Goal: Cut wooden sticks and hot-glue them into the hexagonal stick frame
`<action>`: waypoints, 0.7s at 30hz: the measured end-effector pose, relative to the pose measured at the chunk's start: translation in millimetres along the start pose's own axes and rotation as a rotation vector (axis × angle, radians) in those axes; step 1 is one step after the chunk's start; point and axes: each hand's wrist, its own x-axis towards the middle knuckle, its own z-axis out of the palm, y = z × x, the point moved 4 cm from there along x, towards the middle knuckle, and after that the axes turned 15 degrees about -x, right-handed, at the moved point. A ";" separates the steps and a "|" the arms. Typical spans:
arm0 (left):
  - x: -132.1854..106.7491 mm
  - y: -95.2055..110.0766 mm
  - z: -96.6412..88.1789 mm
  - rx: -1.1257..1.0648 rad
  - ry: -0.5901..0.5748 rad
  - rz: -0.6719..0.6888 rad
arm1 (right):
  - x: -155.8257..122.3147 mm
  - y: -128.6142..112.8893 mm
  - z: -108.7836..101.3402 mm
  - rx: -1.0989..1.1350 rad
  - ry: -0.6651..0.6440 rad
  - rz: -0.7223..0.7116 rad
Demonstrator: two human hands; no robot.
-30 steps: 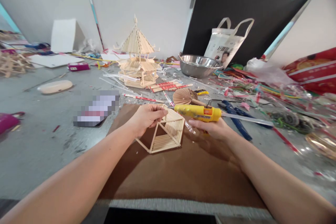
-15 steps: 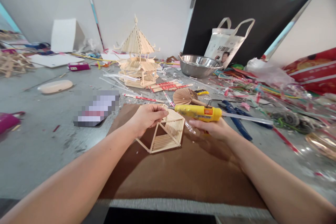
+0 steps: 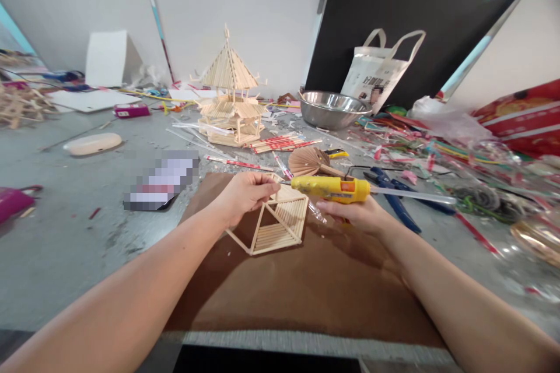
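Note:
My left hand (image 3: 245, 195) is closed on the top of a small hexagonal roof frame made of wooden sticks (image 3: 280, 221), which rests on a brown sheet (image 3: 306, 280). My right hand (image 3: 356, 213) grips a yellow glue gun (image 3: 330, 187) with a clear glue stick out its back. The gun's nozzle points left at the top of the frame, right by my left fingertips.
A finished stick pagoda (image 3: 230, 99) stands behind, with red-wrapped chopsticks (image 3: 280, 143) beside it. A steel bowl (image 3: 332, 109), a white tote bag (image 3: 378, 73), a small stick fan (image 3: 308, 160), blue pliers (image 3: 394, 198) and scattered wrappers lie to the right.

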 end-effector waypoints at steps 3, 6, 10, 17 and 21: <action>0.2 3.5 -2.8 0.123 0.012 0.020 | 1.1 -0.7 -3.6 0.014 0.045 -0.003; 0.3 10.7 -7.6 0.431 0.018 0.092 | 3.3 2.6 -10.7 0.032 0.134 0.036; -1.1 16.5 -7.0 0.796 -0.120 0.140 | 6.0 10.0 -17.5 0.053 0.203 0.105; -3.9 9.9 -2.3 1.032 -0.278 0.056 | 8.9 16.2 -15.1 0.078 0.165 0.115; -3.7 6.1 -1.3 1.095 -0.300 0.042 | 9.5 16.1 -14.1 0.085 0.142 0.102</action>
